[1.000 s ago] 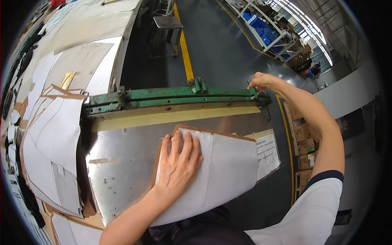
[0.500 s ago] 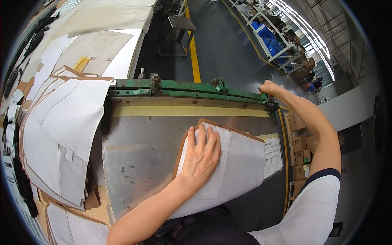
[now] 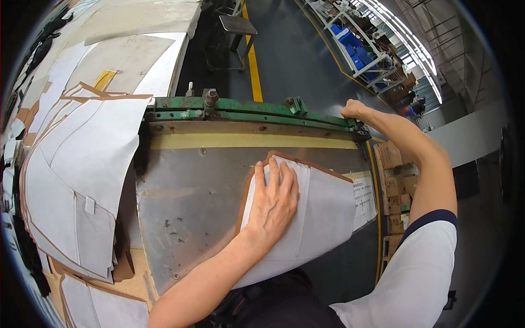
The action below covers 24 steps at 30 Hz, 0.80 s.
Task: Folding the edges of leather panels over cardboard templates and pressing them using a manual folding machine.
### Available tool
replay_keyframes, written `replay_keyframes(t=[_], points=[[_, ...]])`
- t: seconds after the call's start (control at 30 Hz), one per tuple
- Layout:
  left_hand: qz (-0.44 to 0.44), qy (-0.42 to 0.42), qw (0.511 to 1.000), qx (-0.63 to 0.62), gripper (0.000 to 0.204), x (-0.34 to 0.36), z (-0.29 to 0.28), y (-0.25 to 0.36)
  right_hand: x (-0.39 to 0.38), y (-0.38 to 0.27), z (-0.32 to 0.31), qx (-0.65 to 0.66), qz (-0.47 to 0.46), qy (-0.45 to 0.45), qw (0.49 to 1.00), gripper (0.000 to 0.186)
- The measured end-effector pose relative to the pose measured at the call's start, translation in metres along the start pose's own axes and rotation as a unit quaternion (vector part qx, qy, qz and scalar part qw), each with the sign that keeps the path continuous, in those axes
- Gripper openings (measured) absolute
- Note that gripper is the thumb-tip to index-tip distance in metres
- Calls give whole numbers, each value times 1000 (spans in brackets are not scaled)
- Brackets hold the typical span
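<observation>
My left hand (image 3: 268, 208) lies with fingers outstretched on a white panel piece (image 3: 322, 218) with brown edging, which rests on the scuffed metal plate (image 3: 180, 213). A green metal bar (image 3: 251, 111) spans the plate's far side, with bolts and a yellow strip (image 3: 246, 142) along it. My right arm reaches to the bar's right end, where my right hand (image 3: 353, 109) is closed on what looks like its handle, mostly hidden by the fingers. A pile of white, brown-edged pieces (image 3: 82, 180) lies to the left of the plate.
A long table (image 3: 142, 16) with sheets stretches away at the left. Beyond the bar are a metal stool (image 3: 236, 24) and floor with yellow lines (image 3: 252, 71). A white shelving rack (image 3: 377, 71) holds blue bins. Cardboard boxes (image 3: 395, 186) on pallets stand at the right.
The camera's view has shifted, so the bar and plate appear higher and farther right. My left hand stays on the panel and my right hand stays at the bar's right end.
</observation>
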<state>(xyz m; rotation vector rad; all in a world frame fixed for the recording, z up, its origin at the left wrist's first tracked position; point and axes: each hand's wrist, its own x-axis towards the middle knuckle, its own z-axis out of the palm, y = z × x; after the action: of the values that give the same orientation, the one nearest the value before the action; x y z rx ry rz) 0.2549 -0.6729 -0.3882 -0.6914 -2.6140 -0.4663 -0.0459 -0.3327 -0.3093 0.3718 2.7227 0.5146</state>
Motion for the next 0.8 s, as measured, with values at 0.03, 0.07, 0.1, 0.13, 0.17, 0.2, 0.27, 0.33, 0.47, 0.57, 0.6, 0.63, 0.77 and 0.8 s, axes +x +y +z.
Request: replay_keyframes(t=[0.03, 0.07, 0.1, 0.13, 0.17, 0.2, 0.27, 0.33, 0.47, 0.57, 0.6, 0.63, 0.77, 0.8], points=[[6, -5, 1000, 6, 52, 1, 0, 0, -2, 1, -1, -29, 6, -4, 1000, 38], [7, -16, 1000, 18, 52, -1, 0, -1, -12, -13, -2, -31, 4, -10, 999, 38], [4, -21, 1000, 16, 52, -3, 1, -3, -22, -26, -4, -19, 22, -6, 1000, 38], [-4, -28, 999, 36, 52, -6, -7, -8, -28, -47, -10, 1, 26, 3, 1000, 38], [-13, -35, 998, 58, 52, -11, -15, -12, -19, -59, -7, 12, 1, 1, 1000, 32], [-27, -45, 996, 76, 52, -18, -23, -15, -19, -76, -8, 20, -22, 0, 1000, 32], [18, -15, 999, 28, 50, -1, 6, 2, -18, 9, -11, 132, 83, -90, 984, 20], [15, -18, 999, 30, 48, -1, 4, 1, -11, 16, -13, 145, 68, -100, 982, 31], [6, -23, 999, 37, 47, -5, -2, -4, 0, 9, -11, 171, 23, -115, 978, 39], [6, -12, 999, 39, 47, -3, 0, -3, 13, 23, -14, 164, 32, -131, 977, 34], [10, -11, 999, 44, 48, -1, 1, -1, 17, 30, -16, 151, 45, -151, 976, 32], [3, -18, 999, 51, 48, -4, 2, -3, 12, 14, -13, 184, 41, -149, 971, 29], [-1, -21, 998, 52, 48, -7, 0, -4, 0, 8, -12, 201, 49, -149, 967, 33], [0, -20, 998, 51, 47, -7, 0, -4, 0, 5, -11, 200, 45, -148, 968, 33]])
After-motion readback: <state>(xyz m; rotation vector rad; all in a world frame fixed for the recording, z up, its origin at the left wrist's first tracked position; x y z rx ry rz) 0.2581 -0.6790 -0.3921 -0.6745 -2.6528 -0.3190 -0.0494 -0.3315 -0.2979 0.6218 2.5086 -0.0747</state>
